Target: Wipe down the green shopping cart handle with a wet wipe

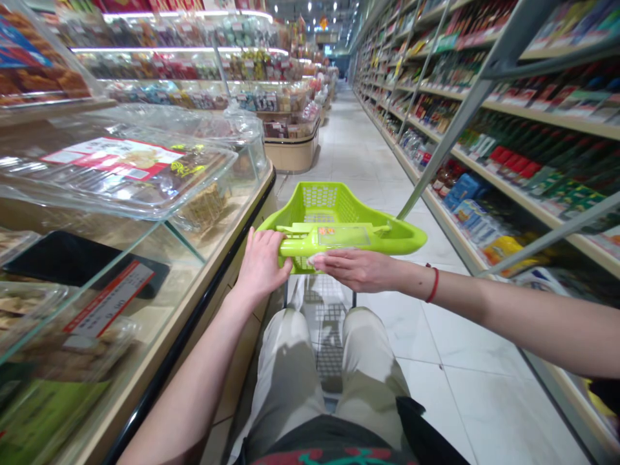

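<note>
A lime-green shopping cart (356, 203) stands right in front of my legs, its pierced basket facing down the aisle. My left hand (261, 261) is wrapped round the left end of the cart's handle (299, 247). Beneath the middle of that handle, my right hand (361, 270) has its fingers pressed together on a small white tissue (317, 259), which touches or nearly touches the handle's near edge. Most of the tissue is hidden by the fingers. A clear panel with a printed label (341, 235) covers the middle of the handle bar.
Close on my left runs a glass-sided display counter (184, 242) with packed foods and a dark phone-like slab (87, 265). Tall stocked shelves (542, 116) line the right, with a grey metal ladder-like frame (448, 129) before them. A tiled aisle (341, 142) leads ahead.
</note>
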`<state>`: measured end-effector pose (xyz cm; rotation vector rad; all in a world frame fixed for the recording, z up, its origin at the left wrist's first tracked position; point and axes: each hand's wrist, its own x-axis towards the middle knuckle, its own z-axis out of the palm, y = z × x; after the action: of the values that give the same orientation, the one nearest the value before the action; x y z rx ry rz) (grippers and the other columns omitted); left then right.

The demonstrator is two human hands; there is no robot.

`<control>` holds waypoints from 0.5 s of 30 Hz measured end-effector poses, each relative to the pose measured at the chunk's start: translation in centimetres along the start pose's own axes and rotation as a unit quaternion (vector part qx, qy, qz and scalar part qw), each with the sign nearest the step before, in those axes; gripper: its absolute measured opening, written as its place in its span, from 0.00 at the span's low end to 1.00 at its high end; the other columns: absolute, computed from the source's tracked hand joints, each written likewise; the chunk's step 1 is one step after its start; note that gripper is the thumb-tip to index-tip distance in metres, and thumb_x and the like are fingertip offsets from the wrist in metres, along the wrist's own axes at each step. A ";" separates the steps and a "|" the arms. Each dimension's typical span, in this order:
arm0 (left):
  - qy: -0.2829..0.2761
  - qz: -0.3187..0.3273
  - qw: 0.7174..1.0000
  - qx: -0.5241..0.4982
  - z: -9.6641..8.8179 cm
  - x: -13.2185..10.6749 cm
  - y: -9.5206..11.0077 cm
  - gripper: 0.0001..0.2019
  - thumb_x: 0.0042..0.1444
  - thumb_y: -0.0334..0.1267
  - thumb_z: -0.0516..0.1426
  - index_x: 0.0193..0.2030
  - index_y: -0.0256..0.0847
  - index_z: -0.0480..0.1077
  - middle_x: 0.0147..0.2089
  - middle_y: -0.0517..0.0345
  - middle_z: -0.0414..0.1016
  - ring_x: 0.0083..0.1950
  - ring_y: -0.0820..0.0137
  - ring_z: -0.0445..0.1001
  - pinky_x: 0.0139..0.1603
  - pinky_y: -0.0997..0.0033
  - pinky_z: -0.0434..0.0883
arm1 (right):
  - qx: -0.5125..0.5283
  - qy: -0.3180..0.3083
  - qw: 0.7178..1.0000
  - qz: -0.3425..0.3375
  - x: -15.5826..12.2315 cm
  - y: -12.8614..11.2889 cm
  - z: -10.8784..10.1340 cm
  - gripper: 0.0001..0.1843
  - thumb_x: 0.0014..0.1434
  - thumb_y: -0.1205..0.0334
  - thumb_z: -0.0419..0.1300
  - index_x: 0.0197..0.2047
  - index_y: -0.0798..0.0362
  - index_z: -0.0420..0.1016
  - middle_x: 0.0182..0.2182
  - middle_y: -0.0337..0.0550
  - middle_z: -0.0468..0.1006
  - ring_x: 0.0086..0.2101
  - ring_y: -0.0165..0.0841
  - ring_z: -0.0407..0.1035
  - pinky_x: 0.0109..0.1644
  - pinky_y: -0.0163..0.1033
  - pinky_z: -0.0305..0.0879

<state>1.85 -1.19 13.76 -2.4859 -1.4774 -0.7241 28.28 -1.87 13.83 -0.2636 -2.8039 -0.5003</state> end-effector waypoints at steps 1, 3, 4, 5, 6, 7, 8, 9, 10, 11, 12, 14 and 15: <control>0.005 0.002 1.000 -0.002 0.1 0.0 0.0 0.14 0.53 0.37 0.57 0.48 0.40 0.67 0.46 0.50 0.74 0.53 0.54 0.70 0.70 0.42 0.54 | 0.009 -0.002 1.000 0.010 -1.0 0.0 -0.5 0.28 0.65 0.74 0.48 0.68 0.62 0.59 0.65 0.53 0.66 0.66 0.33 0.55 0.71 0.43 0.57; 0.015 0.003 1.000 -0.006 0.4 0.0 -0.1 0.14 0.53 0.37 0.58 0.48 0.41 0.67 0.46 0.50 0.74 0.53 0.55 0.70 0.71 0.42 0.53 | 0.024 -0.006 0.999 0.034 -3.3 0.0 -1.6 0.30 0.66 0.73 0.48 0.71 0.59 0.54 0.66 0.51 0.65 0.67 0.31 0.54 0.71 0.43 0.56; 0.018 0.003 1.000 -0.007 0.5 0.0 -0.1 0.14 0.53 0.38 0.58 0.47 0.41 0.67 0.46 0.51 0.74 0.53 0.55 0.70 0.71 0.42 0.53 | 0.030 -0.009 0.998 0.048 -4.3 -0.1 -2.1 0.31 0.67 0.73 0.49 0.72 0.57 0.52 0.66 0.50 0.65 0.67 0.30 0.54 0.70 0.43 0.57; 0.020 0.003 1.000 -0.008 0.6 0.0 -0.1 0.14 0.53 0.38 0.58 0.47 0.41 0.67 0.46 0.51 0.74 0.53 0.55 0.70 0.71 0.42 0.53 | 0.033 -0.008 0.998 0.060 -5.4 -0.2 -2.6 0.32 0.67 0.73 0.49 0.72 0.56 0.51 0.65 0.49 0.66 0.67 0.30 0.54 0.70 0.43 0.57; 0.022 0.002 1.000 -0.009 0.7 0.1 -0.1 0.14 0.53 0.39 0.58 0.47 0.41 0.67 0.46 0.51 0.74 0.53 0.55 0.70 0.71 0.42 0.53 | 0.032 -0.007 0.997 0.071 -6.3 -0.3 -2.9 0.33 0.67 0.74 0.50 0.73 0.55 0.49 0.65 0.48 0.66 0.66 0.30 0.55 0.70 0.42 0.57; 0.023 0.001 1.000 -0.010 0.7 0.1 -0.1 0.14 0.53 0.39 0.58 0.47 0.41 0.67 0.46 0.51 0.74 0.53 0.55 0.70 0.71 0.42 0.53 | 0.027 -0.003 0.996 0.081 -7.3 -0.4 -3.2 0.33 0.67 0.74 0.50 0.73 0.54 0.49 0.64 0.47 0.67 0.66 0.30 0.57 0.70 0.42 0.58; 0.022 0.001 1.000 -0.012 0.7 0.1 -0.1 0.14 0.53 0.39 0.58 0.47 0.41 0.67 0.46 0.51 0.74 0.54 0.55 0.70 0.71 0.42 0.53 | 0.021 0.004 0.996 0.090 -8.1 -0.5 -3.4 0.34 0.67 0.73 0.51 0.73 0.52 0.49 0.64 0.46 0.68 0.65 0.29 0.58 0.70 0.41 0.58; 0.019 0.001 1.000 -0.014 0.6 0.1 -0.2 0.14 0.54 0.39 0.58 0.47 0.41 0.67 0.46 0.51 0.74 0.54 0.55 0.70 0.71 0.42 0.53 | 0.014 0.015 0.995 0.099 -8.9 -0.6 -3.6 0.34 0.67 0.73 0.52 0.73 0.51 0.49 0.63 0.45 0.70 0.64 0.29 0.60 0.70 0.40 0.58; 0.015 0.002 1.000 -0.016 0.5 0.1 -0.2 0.14 0.54 0.40 0.58 0.48 0.41 0.68 0.46 0.51 0.75 0.54 0.55 0.70 0.71 0.41 0.52 | 0.009 0.027 0.994 0.109 -9.7 -0.7 -3.8 0.34 0.67 0.72 0.52 0.73 0.50 0.49 0.62 0.44 0.71 0.63 0.29 0.61 0.70 0.40 0.58; 0.011 0.003 1.000 -0.019 0.3 0.1 -0.3 0.14 0.54 0.40 0.58 0.48 0.41 0.68 0.47 0.51 0.75 0.54 0.55 0.70 0.71 0.41 0.52 | 0.006 0.037 0.992 0.120 -10.4 -0.8 -4.0 0.34 0.67 0.72 0.53 0.73 0.49 0.49 0.61 0.43 0.71 0.63 0.29 0.62 0.70 0.39 0.58; 0.005 0.005 1.000 -0.023 0.1 0.1 -0.4 0.14 0.55 0.41 0.57 0.48 0.41 0.68 0.47 0.50 0.75 0.55 0.55 0.71 0.71 0.41 0.52 | 0.004 0.046 0.990 0.130 -11.1 -0.9 -4.2 0.33 0.68 0.72 0.53 0.73 0.48 0.50 0.61 0.41 0.72 0.63 0.29 0.61 0.70 0.40 0.58; -0.004 0.013 0.999 -0.032 -0.3 -0.1 -0.5 0.15 0.56 0.43 0.57 0.49 0.42 0.68 0.50 0.49 0.75 0.57 0.55 0.70 0.72 0.40 0.52 | -0.007 0.048 0.988 0.144 -12.1 -1.3 -4.8 0.33 0.67 0.73 0.53 0.72 0.48 0.50 0.61 0.42 0.72 0.64 0.31 0.60 0.70 0.42 0.59; -0.002 0.016 0.999 -0.035 -0.5 -0.2 -0.4 0.16 0.56 0.43 0.58 0.50 0.42 0.68 0.52 0.49 0.74 0.59 0.54 0.69 0.72 0.39 0.50 | -0.021 0.048 0.987 0.151 -12.4 -1.6 -5.1 0.33 0.67 0.73 0.53 0.72 0.49 0.51 0.61 0.43 0.72 0.65 0.32 0.59 0.70 0.43 0.59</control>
<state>1.27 -1.32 14.10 -2.5567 -1.4355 -0.7772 40.85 -6.78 14.13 -0.6446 -2.5983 -0.4857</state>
